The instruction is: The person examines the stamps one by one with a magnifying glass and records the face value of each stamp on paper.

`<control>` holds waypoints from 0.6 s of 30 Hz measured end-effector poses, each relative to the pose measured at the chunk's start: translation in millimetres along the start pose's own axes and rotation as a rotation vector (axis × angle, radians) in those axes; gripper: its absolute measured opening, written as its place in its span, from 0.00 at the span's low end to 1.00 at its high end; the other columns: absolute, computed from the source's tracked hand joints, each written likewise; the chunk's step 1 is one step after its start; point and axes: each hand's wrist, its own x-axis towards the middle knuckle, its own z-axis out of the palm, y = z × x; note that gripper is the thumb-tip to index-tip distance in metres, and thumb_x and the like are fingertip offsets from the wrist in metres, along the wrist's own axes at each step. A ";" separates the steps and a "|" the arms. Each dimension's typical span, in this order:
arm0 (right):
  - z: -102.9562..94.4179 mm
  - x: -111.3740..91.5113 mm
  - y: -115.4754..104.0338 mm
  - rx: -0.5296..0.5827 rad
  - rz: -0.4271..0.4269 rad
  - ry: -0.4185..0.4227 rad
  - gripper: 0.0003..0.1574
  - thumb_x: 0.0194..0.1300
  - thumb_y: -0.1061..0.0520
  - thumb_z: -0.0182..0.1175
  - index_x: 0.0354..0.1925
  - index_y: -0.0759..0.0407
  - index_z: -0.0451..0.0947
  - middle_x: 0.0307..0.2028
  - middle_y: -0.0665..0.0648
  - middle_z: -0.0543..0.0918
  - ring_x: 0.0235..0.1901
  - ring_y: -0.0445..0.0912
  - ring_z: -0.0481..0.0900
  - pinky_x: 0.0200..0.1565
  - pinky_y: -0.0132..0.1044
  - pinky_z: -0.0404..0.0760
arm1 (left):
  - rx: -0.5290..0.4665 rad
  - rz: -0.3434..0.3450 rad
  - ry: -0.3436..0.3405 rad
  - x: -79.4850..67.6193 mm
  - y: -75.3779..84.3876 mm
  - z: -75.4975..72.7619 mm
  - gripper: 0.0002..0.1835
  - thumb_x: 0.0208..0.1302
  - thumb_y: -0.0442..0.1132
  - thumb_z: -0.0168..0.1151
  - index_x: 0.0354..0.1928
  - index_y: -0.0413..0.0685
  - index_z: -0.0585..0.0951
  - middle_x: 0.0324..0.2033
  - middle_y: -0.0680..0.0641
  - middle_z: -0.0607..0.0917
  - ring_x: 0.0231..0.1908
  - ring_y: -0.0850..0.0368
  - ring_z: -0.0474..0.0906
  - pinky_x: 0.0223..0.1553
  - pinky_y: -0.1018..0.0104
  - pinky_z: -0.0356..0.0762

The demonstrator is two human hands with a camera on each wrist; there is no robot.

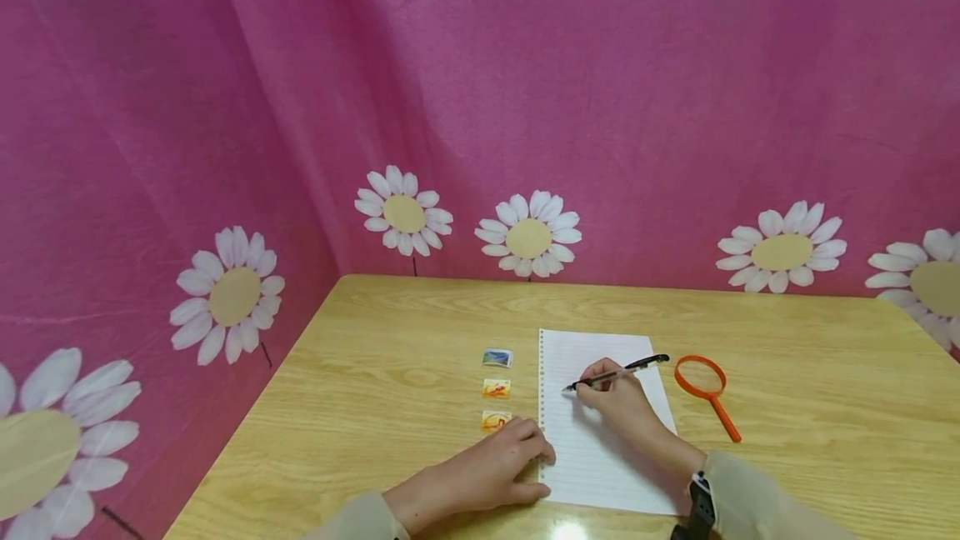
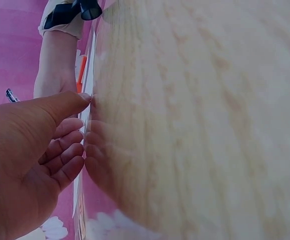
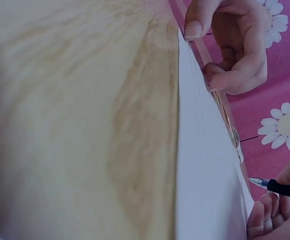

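Note:
A gel pen (image 1: 638, 366) with a clear barrel and black ends is pinched in my right hand (image 1: 626, 408). Its tip is at the upper left part of a sheet of lined paper (image 1: 592, 477) with holes down its left edge. In the right wrist view the metal pen tip (image 3: 257, 181) shows close to the paper. My left hand (image 1: 498, 469) rests at the lower left edge of the sheet, fingers loosely bent and fingertips on the paper. The left wrist view shows its thumb and fingertips touching down, with nothing held in the palm.
Three small stamp-like pictures line up left of the paper: a blue-green one (image 1: 498, 358), an orange-yellow one (image 1: 497, 389) and another (image 1: 493, 420) partly behind my left hand. An orange magnifying glass (image 1: 724, 419) lies right of the sheet. A pink flowered curtain (image 1: 600, 107) stands behind the wooden table (image 1: 360, 382).

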 end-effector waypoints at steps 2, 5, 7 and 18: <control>1.2 -0.4 -0.3 0.000 0.003 0.012 0.09 0.56 0.62 0.65 0.35 0.62 0.76 0.24 0.49 0.75 0.24 0.37 0.69 0.28 0.28 0.68 | 0.009 0.003 0.005 0.2 -0.2 0.3 0.15 0.67 0.50 0.62 0.50 0.52 0.79 0.46 0.56 0.75 0.47 0.69 0.67 0.51 0.79 0.71; 3.0 -1.1 -0.5 -0.006 0.004 0.025 0.09 0.56 0.62 0.65 0.35 0.62 0.76 0.26 0.51 0.77 0.25 0.37 0.69 0.28 0.28 0.68 | 0.018 0.012 0.017 -0.1 0.4 0.7 0.15 0.66 0.50 0.63 0.50 0.52 0.79 0.46 0.56 0.75 0.47 0.68 0.68 0.51 0.79 0.71; 4.0 -1.7 -1.0 -0.010 0.005 0.031 0.08 0.57 0.61 0.65 0.35 0.62 0.76 0.27 0.52 0.78 0.26 0.37 0.70 0.29 0.28 0.69 | 0.021 0.013 0.021 -0.1 1.0 0.8 0.15 0.66 0.49 0.63 0.50 0.52 0.79 0.45 0.56 0.76 0.47 0.68 0.68 0.52 0.79 0.71; 8.0 -3.9 -5.4 -0.047 -0.019 0.061 0.07 0.58 0.62 0.65 0.35 0.62 0.76 0.30 0.55 0.81 0.27 0.37 0.71 0.30 0.26 0.70 | 0.039 0.026 0.042 0.3 -0.3 3.2 0.14 0.65 0.49 0.64 0.49 0.51 0.79 0.44 0.56 0.75 0.45 0.68 0.67 0.49 0.81 0.68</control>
